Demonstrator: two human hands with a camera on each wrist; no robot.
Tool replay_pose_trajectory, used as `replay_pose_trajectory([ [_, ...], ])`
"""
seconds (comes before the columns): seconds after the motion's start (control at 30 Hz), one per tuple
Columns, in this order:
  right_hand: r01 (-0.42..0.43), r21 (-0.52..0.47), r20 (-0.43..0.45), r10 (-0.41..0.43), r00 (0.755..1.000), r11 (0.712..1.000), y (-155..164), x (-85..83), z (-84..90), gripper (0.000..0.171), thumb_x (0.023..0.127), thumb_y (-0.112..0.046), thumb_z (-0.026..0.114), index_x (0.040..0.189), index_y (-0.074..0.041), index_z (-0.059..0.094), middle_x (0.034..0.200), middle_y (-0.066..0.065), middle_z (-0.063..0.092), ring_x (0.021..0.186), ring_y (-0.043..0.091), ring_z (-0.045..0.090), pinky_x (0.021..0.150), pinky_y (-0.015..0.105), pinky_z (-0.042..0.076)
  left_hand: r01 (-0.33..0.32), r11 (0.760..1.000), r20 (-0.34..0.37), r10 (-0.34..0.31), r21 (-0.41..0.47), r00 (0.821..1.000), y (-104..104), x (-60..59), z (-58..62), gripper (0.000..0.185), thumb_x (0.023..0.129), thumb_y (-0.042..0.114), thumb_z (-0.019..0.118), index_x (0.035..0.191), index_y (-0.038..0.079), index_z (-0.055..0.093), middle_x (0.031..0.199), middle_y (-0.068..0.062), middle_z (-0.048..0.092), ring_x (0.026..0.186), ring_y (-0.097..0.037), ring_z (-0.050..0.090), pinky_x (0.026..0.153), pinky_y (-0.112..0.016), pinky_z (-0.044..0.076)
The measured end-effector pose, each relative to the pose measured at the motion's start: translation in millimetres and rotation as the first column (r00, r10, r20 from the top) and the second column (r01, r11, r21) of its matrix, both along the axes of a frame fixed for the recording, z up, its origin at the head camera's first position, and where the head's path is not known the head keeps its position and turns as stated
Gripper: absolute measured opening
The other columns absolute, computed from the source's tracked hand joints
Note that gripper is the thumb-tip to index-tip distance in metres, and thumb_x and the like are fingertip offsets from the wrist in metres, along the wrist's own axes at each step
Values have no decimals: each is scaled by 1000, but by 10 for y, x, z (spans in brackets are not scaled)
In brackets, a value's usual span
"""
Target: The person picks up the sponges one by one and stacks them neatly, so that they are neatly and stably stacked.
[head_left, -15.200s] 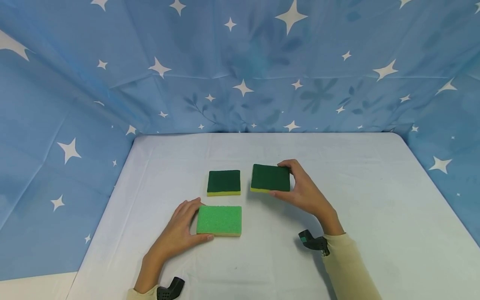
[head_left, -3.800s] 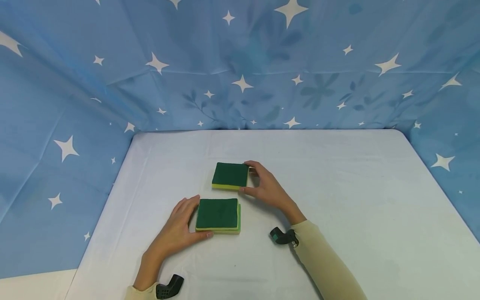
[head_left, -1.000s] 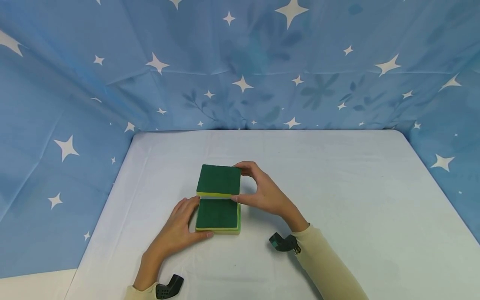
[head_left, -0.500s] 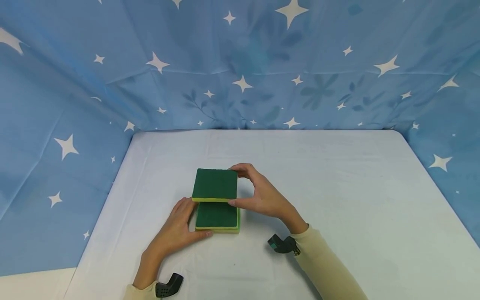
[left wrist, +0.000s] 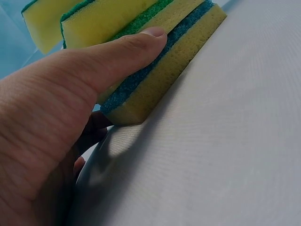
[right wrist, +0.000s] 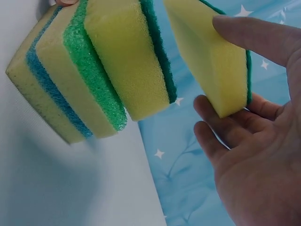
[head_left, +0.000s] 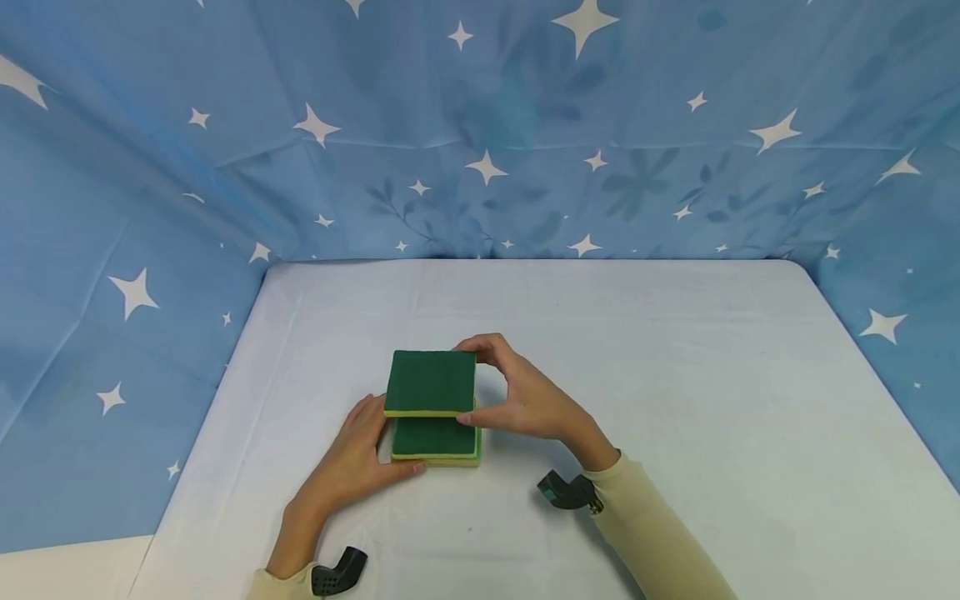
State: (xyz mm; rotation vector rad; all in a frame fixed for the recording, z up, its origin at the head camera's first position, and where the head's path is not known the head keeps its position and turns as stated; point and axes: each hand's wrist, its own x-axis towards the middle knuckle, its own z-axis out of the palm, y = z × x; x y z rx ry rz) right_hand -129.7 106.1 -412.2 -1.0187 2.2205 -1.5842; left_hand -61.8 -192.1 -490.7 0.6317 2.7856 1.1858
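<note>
My right hand (head_left: pixel 528 396) pinches a yellow sponge with a dark green scouring face (head_left: pixel 431 382), thumb at its near edge and fingers at the far edge. It hangs above a stack of sponges, and a gap between them shows in the right wrist view. On top of the stack lies another dark-green-faced sponge (head_left: pixel 433 439). Beneath it are a sponge with a bright green layer (right wrist: pixel 94 77) and, at the bottom, one with a blue layer (left wrist: pixel 162 82). My left hand (head_left: pixel 360 458) grips the lower stack from the left, thumb in front, fingers partly hidden behind.
The stack stands on a white cloth-covered table (head_left: pixel 675 358). Blue star-patterned curtains (head_left: pixel 525 125) enclose its back and sides. A black wrist device (head_left: pixel 566 490) sits at the right sleeve, another black device (head_left: pixel 340 572) at the left.
Over the last second the held sponge came nearer, from behind the stack to over its top. Long before, bright green topped the stack; a dark-green-faced sponge now covers it. My left hand stays put.
</note>
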Motion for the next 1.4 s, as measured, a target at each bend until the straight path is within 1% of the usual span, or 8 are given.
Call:
replay_pose_trajectory([
  [0.1, -21, 16, 2, 21, 1000, 1000, 1, 5, -7, 76, 89, -18, 90, 149, -14, 43, 146, -1, 53, 141, 22, 52, 123, 55, 37, -2, 1000, 1, 2, -3, 1000, -1, 4, 2, 98, 84, 50, 90, 163, 18, 41, 157, -6, 52, 148, -34, 43, 128, -58, 17],
  [0.27, -69, 4, 2, 69, 998, 998, -9, 19, 5, 74, 89, -16, 90, 146, -13, 43, 145, 0, 54, 142, 22, 51, 124, 53, 37, -4, 1000, 0, 4, -10, 1000, 2, 6, 5, 98, 83, 49, 90, 162, 16, 41, 156, -7, 52, 148, -34, 43, 128, -59, 18],
  [0.53, -112, 5, 5, 112, 994, 994, -25, 30, -6, 72, 89, -16, 90, 143, -13, 44, 144, 1, 55, 142, 22, 51, 123, 53, 38, -4, 1000, -11, 4, -5, 1000, -2, 16, 21, 97, 83, 46, 91, 161, 15, 42, 157, -9, 53, 148, -35, 44, 127, -62, 19],
  [0.83, -80, 14, 6, 80, 997, 997, 16, 84, -51, 72, 91, -19, 88, 146, -13, 42, 144, 0, 55, 142, 23, 52, 121, 58, 40, 0, 1000, -10, 0, -12, 1000, 2, 7, 2, 97, 85, 49, 89, 163, 18, 41, 158, -6, 52, 149, -33, 43, 129, -58, 18],
  [1.0, -64, 9, -18, 65, 998, 998, 37, 118, -61, 72, 91, -18, 88, 147, -12, 42, 145, 1, 55, 142, 23, 51, 122, 54, 39, 14, 1000, -15, -14, -10, 1000, -5, -17, 1, 101, 85, 51, 89, 165, 18, 38, 160, -3, 50, 149, -29, 43, 130, -54, 16],
  [1.13, -74, 5, -27, 74, 997, 997, 22, 145, -81, 72, 92, -18, 88, 147, -13, 43, 147, 0, 54, 143, 22, 50, 123, 53, 39, 15, 1000, -19, -15, 2, 1000, -29, -28, -6, 102, 84, 52, 90, 165, 19, 38, 160, 1, 50, 149, -25, 44, 130, -51, 14],
  [1.3, -72, 11, -25, 72, 997, 997, 15, 192, -127, 75, 90, -17, 90, 148, -15, 42, 147, -3, 54, 143, 21, 50, 122, 53, 39, 19, 999, -28, -18, 27, 999, -41, -23, -21, 100, 83, 49, 91, 164, 19, 40, 158, 1, 52, 147, -25, 45, 130, -53, 15],
  [1.4, -72, 19, -27, 72, 997, 997, 24, 223, -151, 76, 90, -17, 90, 149, -15, 41, 148, -2, 53, 143, 21, 50, 123, 50, 40, 21, 999, -28, -19, 40, 999, -30, -20, -43, 97, 84, 47, 91, 163, 19, 41, 157, 0, 53, 147, -25, 45, 129, -54, 16],
])
